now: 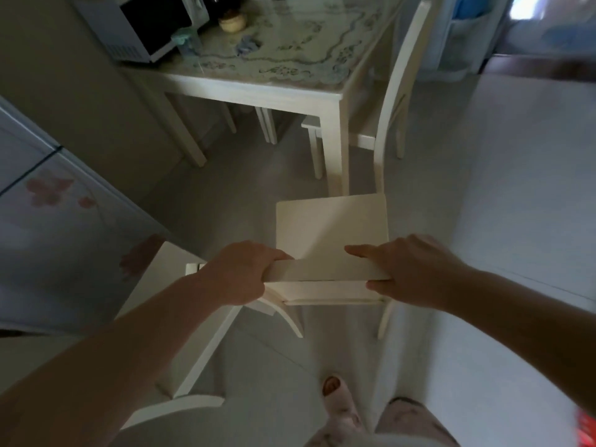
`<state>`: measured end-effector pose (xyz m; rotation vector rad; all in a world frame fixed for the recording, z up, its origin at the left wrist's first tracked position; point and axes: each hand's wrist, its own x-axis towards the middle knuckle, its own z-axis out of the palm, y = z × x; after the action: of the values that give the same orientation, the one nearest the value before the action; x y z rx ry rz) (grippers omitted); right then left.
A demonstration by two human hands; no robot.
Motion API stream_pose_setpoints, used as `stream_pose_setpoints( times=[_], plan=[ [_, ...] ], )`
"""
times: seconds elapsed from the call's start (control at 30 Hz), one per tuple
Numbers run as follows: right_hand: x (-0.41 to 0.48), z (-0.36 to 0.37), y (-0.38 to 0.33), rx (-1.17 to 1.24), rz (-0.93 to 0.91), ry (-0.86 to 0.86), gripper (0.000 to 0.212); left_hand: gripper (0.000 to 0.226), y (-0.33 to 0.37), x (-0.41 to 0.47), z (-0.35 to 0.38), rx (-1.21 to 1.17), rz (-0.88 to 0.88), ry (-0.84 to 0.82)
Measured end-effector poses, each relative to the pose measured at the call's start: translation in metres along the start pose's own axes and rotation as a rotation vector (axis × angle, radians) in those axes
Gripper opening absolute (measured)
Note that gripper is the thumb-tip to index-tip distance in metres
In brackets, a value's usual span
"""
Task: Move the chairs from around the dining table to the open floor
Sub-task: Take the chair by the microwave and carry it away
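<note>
Both hands (240, 272) grip the chair (332, 233); its front legs are hidden.

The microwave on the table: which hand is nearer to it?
Left. The left hand grips the chair's top rail below the microwave; the right hand grips the rail's opposite end, farther away.

Bare forearms; pink open-toe slipper (335, 387); patterned trousers (409, 421).
</note>
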<state>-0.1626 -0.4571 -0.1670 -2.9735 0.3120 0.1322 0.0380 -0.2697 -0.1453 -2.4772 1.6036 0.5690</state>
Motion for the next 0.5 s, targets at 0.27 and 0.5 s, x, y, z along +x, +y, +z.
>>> stream_pose_setpoints(
  times=[0.27,0.5],
  plan=[
    [-0.081,0.021,-0.067,0.014,0.027,0.042,0.066,0.073,0.019,-0.083,0.038,0.041,0.017,0.032],
    [-0.150,0.039,-0.148,0.078,0.010,0.065,0.060,0.064,0.025,-0.170,0.074,0.098,0.057,0.030]
  ],
)
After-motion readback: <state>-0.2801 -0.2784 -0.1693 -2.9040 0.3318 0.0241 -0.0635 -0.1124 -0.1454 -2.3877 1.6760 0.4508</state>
